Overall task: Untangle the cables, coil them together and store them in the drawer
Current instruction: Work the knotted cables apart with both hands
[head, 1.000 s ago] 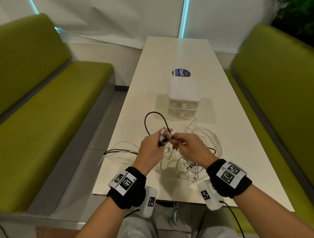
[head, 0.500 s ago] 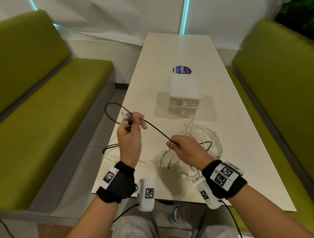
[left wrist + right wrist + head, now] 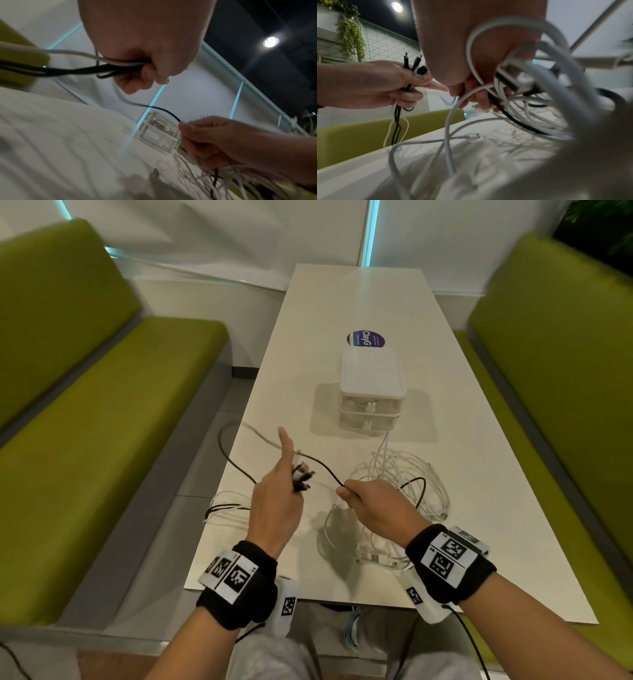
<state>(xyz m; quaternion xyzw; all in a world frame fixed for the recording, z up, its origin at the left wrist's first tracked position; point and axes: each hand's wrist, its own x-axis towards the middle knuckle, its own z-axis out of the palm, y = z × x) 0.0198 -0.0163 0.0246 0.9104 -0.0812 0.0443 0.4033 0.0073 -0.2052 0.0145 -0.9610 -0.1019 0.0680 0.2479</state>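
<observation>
My left hand [image 3: 282,491] is raised over the table's near left part, its lower fingers curled round a bunch of black and white cable ends [image 3: 301,475], with the forefinger stretched out. In the left wrist view those cables [image 3: 109,67] run through my left hand [image 3: 150,65]. A black cable [image 3: 322,465] spans from there to my right hand [image 3: 363,499], which pinches it above a tangle of white cables [image 3: 407,484] on the table. In the right wrist view black plugs [image 3: 412,60] stick up from the left fist. A white two-drawer unit [image 3: 371,392] stands behind, both drawers pushed in.
The long white table [image 3: 349,289] runs away from me between two green benches [image 3: 113,422] [image 3: 555,344]. More cable [image 3: 226,506] hangs over the table's left edge. A dark round sticker [image 3: 365,339] lies behind the drawer unit.
My hands, first close together on the plugs, drew apart, stretching the black cable between them. The left hand then came back towards the right and its forefinger straightened.
</observation>
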